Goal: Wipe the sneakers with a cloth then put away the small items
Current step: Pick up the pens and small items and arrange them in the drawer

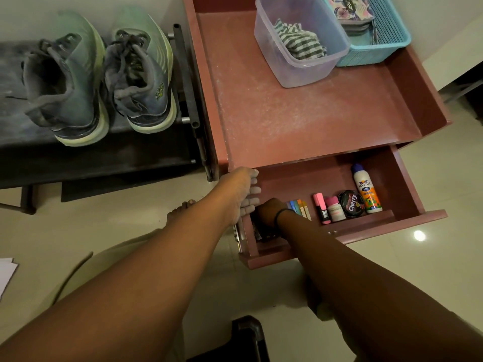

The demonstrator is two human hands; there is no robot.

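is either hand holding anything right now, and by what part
The left hand grips the drawer by its left side wall, fingers curled over the top edge. The right hand reaches into the drawer; whether it holds anything cannot be told.

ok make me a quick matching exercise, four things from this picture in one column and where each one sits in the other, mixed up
Things:
1. grey-green lace-up sneakers
2. green-and-white striped cloth
3. white glue bottle with blue cap
4. floral fabric pouch

Places:
A. in the turquoise plastic basket
B. on the black shoe rack
C. in the open reddish-brown drawer
D. in the clear plastic tub

Pairs: 1-B, 2-D, 3-C, 4-A
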